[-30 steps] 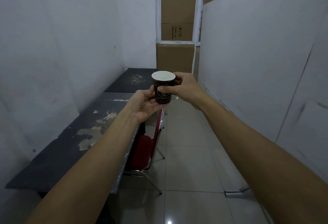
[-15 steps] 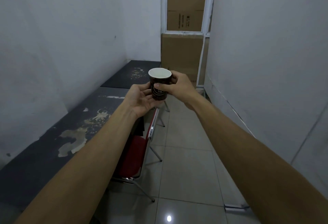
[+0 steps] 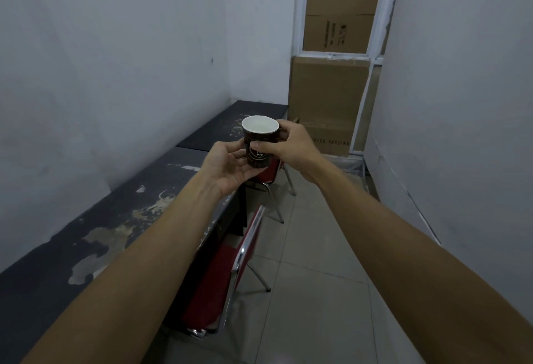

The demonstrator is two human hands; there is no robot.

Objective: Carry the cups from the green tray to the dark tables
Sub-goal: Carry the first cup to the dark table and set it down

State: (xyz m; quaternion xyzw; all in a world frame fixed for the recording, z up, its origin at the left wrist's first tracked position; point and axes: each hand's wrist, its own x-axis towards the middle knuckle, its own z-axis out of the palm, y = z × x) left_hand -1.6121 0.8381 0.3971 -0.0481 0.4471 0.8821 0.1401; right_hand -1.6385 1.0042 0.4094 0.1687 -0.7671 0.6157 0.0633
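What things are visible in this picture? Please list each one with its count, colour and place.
paper cup: 1, dark brown with white inside, held in the air between both hands
dark tables: 2, along the left wall
chairs: 2, red with metal frames, beside the tables
cardboard boxes: several, brown, stacked at the far end
left hand: 1, cradles the cup from below
right hand: 1, grips the cup's side
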